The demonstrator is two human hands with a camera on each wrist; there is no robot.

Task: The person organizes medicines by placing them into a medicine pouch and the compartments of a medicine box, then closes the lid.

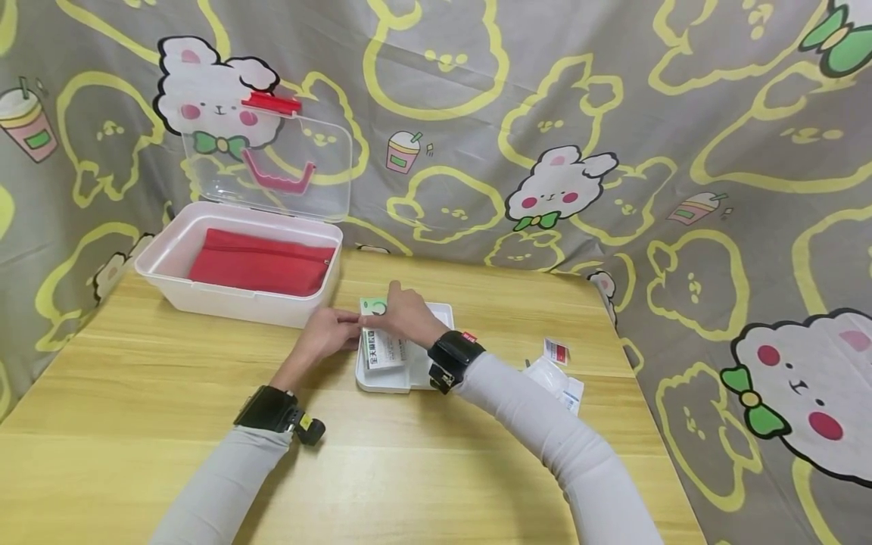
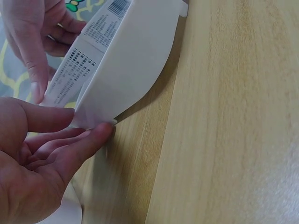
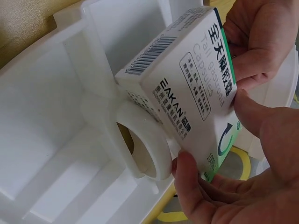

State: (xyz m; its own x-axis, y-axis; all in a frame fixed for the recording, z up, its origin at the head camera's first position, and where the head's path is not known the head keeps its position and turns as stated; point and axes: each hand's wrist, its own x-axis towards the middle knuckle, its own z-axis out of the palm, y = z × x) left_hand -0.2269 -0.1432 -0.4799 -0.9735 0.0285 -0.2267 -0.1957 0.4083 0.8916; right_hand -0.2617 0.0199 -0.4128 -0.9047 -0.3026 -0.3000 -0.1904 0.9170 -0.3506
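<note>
A white plastic tray (image 1: 418, 372) with a loop handle in its middle lies on the table in front of me. My left hand (image 1: 325, 331) pinches the tray's edge between thumb and fingers, as the left wrist view shows at the tray wall (image 2: 135, 51). With thumb and fingers, my right hand (image 1: 409, 314) grips a white and green medicine box (image 3: 196, 93). That box is tilted over one compartment of the tray, beside the loop handle (image 3: 156, 154). Whether its lower edge touches the tray floor is hidden.
At the back left stands a white storage box (image 1: 232, 297), its clear lid (image 1: 320, 166) raised. A red zip pouch (image 1: 262, 265) lies inside it. Right of the tray are a small red and white packet (image 1: 557, 351) and clear-and-white packaging (image 1: 548, 376). A patterned curtain hangs behind.
</note>
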